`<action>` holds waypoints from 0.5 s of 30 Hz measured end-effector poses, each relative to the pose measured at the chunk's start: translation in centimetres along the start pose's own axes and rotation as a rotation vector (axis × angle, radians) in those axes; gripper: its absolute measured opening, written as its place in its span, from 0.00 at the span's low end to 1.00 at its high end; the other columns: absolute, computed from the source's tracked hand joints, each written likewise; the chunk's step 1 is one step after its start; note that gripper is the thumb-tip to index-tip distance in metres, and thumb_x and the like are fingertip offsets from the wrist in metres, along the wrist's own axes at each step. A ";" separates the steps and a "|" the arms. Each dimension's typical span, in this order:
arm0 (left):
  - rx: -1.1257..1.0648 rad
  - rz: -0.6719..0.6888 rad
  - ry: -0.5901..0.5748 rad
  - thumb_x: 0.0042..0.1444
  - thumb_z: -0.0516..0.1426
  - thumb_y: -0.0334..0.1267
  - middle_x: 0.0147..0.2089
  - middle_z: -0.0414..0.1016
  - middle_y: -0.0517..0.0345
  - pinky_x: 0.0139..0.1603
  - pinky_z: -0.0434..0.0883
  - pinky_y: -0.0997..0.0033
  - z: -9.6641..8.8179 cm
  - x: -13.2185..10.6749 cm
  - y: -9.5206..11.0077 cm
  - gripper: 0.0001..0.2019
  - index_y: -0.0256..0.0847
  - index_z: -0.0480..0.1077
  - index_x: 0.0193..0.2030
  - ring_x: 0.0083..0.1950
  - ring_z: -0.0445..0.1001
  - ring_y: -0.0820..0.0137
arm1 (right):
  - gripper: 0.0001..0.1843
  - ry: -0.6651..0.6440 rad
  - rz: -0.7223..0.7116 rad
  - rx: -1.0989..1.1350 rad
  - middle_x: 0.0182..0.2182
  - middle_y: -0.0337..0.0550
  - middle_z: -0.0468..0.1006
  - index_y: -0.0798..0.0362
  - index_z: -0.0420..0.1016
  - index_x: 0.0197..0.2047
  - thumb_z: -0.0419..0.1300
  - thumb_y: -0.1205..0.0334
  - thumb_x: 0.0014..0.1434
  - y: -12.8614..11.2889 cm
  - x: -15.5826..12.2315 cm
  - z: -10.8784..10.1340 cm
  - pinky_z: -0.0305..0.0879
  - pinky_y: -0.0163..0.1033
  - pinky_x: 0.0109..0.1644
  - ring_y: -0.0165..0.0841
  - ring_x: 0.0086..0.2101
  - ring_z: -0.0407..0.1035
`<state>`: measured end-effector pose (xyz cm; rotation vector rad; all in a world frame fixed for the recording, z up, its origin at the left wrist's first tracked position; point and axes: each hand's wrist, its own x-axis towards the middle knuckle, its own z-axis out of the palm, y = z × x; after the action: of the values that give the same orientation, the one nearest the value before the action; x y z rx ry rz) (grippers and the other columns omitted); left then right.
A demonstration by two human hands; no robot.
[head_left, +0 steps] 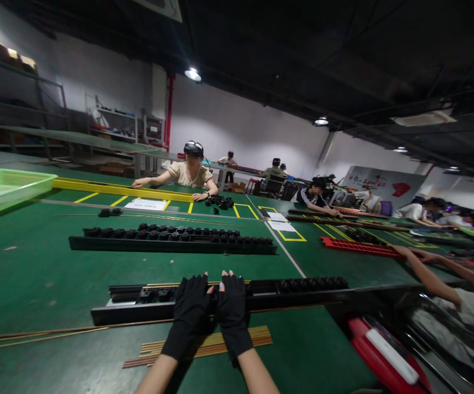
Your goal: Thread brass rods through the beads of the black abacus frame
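My left hand (pixel 191 306), in a black glove with bare fingertips, lies across a long black channel (pixel 134 313). Close beside it, my right hand (pixel 232 306) in a matching glove rests on the same channel. Both hands have their fingers stretched toward the far side, where a thin gold rod (pixel 159 285) runs along the channel. What lies under the palms is hidden. Small black blocks (pixel 313 283) sit in the right end of the channel, and a few (pixel 155 294) near its left. Several brass-coloured rods (pixel 257 336) lie on the table below my wrists.
A second black channel (pixel 171 245) with rows of black parts lies farther back on the green table (pixel 48 268). A green basket (pixel 11 189) stands at the left. One co-worker (pixel 191 175) sits opposite by a yellow rail (pixel 122 189); another's arms (pixel 429 273) touch a red rack (pixel 360 246).
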<state>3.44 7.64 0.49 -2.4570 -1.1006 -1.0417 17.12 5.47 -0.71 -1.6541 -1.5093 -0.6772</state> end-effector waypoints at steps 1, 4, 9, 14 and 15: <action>0.008 0.001 0.001 0.39 0.64 0.45 0.62 0.69 0.41 0.65 0.53 0.40 0.1 0.0 0.0 0.27 0.45 0.74 0.50 0.59 0.67 0.46 | 0.22 -0.006 0.005 0.001 0.52 0.53 0.78 0.60 0.73 0.57 0.43 0.68 0.68 -0.1 0.0 0.0 0.57 0.53 0.64 0.39 0.57 0.68; 0.061 0.016 0.047 0.49 0.60 0.39 0.59 0.72 0.42 0.64 0.55 0.41 0.5 0.1 0.0 0.19 0.43 0.74 0.49 0.57 0.70 0.49 | 0.22 -0.001 0.015 -0.002 0.50 0.54 0.79 0.60 0.74 0.55 0.42 0.68 0.68 -0.2 -0.1 0.0 0.57 0.53 0.64 0.40 0.56 0.68; 0.097 -0.012 0.095 0.60 0.51 0.31 0.56 0.75 0.44 0.62 0.58 0.45 1.1 0.4 0.1 0.15 0.40 0.74 0.50 0.55 0.72 0.55 | 0.22 -0.007 -0.012 0.038 0.48 0.52 0.80 0.59 0.76 0.52 0.43 0.65 0.68 0.7 0.6 -0.3 0.62 0.51 0.59 0.39 0.50 0.73; 0.085 -0.084 0.129 0.60 0.51 0.30 0.51 0.77 0.42 0.62 0.61 0.47 1.1 0.6 0.3 0.19 0.34 0.70 0.56 0.53 0.73 0.56 | 0.21 -0.003 -0.025 0.055 0.45 0.48 0.82 0.55 0.79 0.48 0.44 0.64 0.69 2.3 1.6 -0.6 0.63 0.47 0.58 0.37 0.47 0.74; 0.084 -0.079 0.120 0.59 0.51 0.30 0.51 0.77 0.42 0.62 0.61 0.47 1.1 0.5 0.4 0.19 0.34 0.71 0.56 0.54 0.73 0.55 | 0.22 0.012 -0.032 0.042 0.45 0.49 0.82 0.57 0.79 0.48 0.44 0.64 0.69 2.7 1.6 -0.6 0.63 0.49 0.58 0.39 0.48 0.74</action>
<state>4.48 8.20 0.12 -2.2713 -1.1862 -1.1263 20.09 5.92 0.37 -1.5947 -1.5348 -0.6669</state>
